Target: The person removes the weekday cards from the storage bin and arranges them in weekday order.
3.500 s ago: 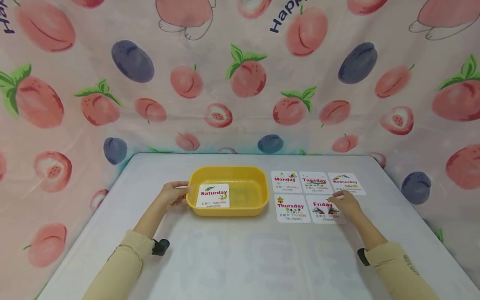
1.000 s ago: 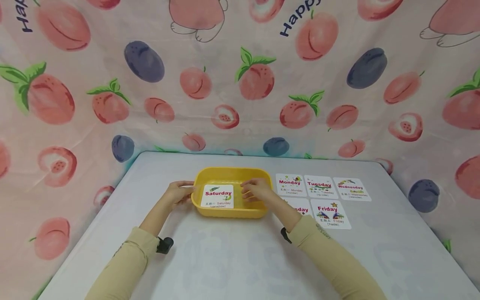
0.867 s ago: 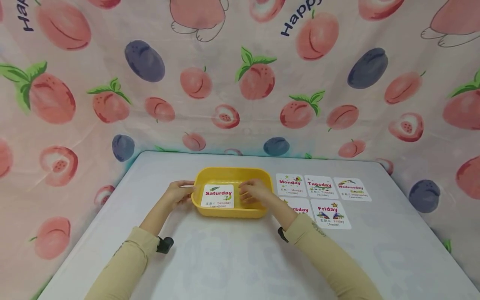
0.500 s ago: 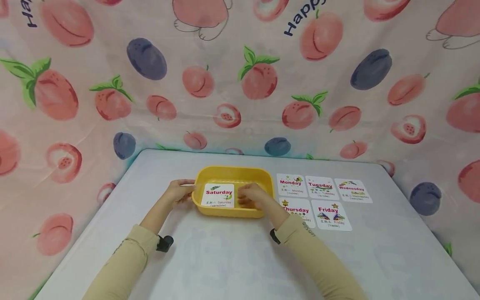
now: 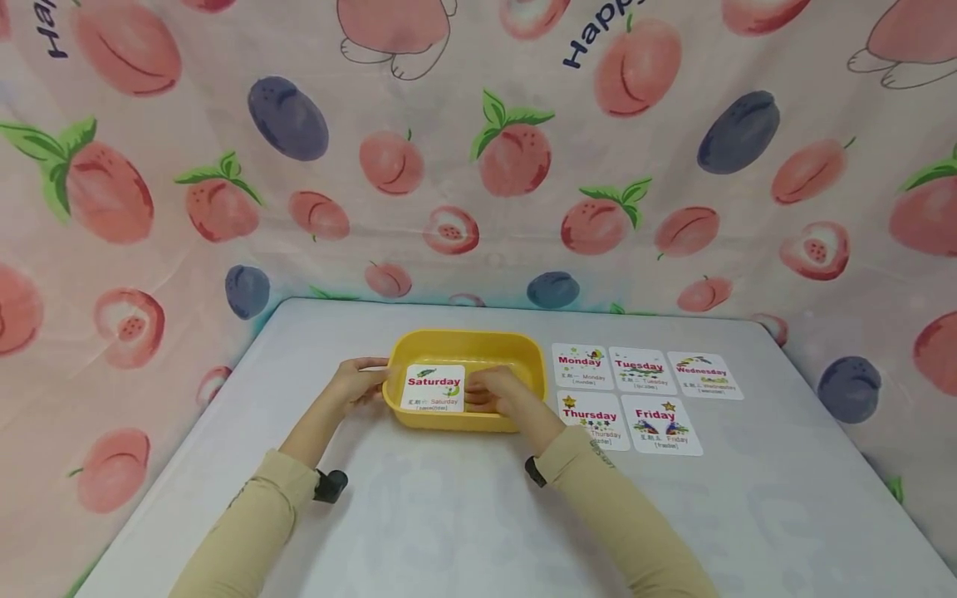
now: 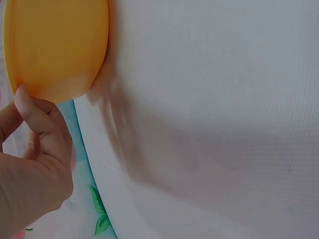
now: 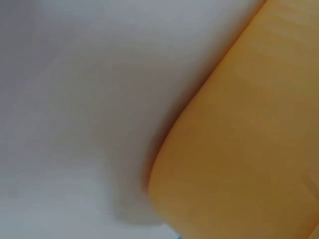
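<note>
A yellow plastic tray (image 5: 463,421) stands on the table, its end wall filling much of the right wrist view. My left hand (image 5: 355,384) pinches its left rim, with the thumb on the rim in the left wrist view. Inside the tray a white square card (image 5: 434,402) printed "Saturday" leans toward the front wall. My right hand (image 5: 503,392) reaches over the right part of the tray. Its curled fingers hold the card's right edge; the thumb is hidden. The right wrist view does not show the hand.
Right of the tray lie cards in two rows: Monday (image 5: 581,378), Tuesday (image 5: 641,383) and Wednesday (image 5: 704,386) behind, Thursday (image 5: 592,401) and Friday (image 5: 662,440) in front. My right sleeve (image 5: 598,490) passes in front of Thursday. A fruit-patterned cloth (image 5: 478,224) hangs behind the white table (image 5: 434,515).
My right hand has left the Friday card, come over into the tray and moved left to the Saturday card, which has shifted slightly left. The left hand stays on the rim.
</note>
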{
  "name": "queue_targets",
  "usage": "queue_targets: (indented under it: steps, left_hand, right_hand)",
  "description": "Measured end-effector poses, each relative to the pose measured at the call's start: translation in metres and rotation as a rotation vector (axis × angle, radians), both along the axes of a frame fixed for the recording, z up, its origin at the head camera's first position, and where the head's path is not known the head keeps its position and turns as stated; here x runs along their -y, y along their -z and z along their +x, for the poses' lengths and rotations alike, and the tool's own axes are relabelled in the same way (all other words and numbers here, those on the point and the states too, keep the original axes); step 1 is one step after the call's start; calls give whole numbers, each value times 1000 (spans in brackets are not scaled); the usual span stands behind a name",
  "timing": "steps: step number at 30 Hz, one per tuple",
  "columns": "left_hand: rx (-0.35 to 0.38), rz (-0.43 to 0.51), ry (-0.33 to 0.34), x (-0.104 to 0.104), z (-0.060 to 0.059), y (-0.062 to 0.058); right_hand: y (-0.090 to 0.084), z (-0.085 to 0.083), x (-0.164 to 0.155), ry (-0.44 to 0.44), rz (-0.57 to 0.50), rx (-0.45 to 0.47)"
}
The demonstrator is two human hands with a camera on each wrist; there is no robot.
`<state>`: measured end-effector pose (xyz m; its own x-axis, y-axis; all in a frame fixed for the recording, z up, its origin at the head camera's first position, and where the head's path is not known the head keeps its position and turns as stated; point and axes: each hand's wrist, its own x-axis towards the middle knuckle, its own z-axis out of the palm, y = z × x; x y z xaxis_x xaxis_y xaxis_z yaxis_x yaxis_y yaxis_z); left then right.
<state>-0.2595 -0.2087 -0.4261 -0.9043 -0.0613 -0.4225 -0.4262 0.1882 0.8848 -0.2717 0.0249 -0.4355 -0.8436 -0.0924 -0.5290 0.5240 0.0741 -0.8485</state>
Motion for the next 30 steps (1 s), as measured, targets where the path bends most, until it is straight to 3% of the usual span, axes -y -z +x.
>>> queue_targets:
  steps: [9,17,30]
  left_hand:
    - [-4,-22,9,0,-2,1]
    - [4,-20,2,-2,-2,3]
    - [-3,-27,0,-1,-1,2]
  right_hand:
    - [4,-1,9,102,-107,24]
    - [22,-6,14,45,49,-191]
    - [12,6,18,13,201,-293]
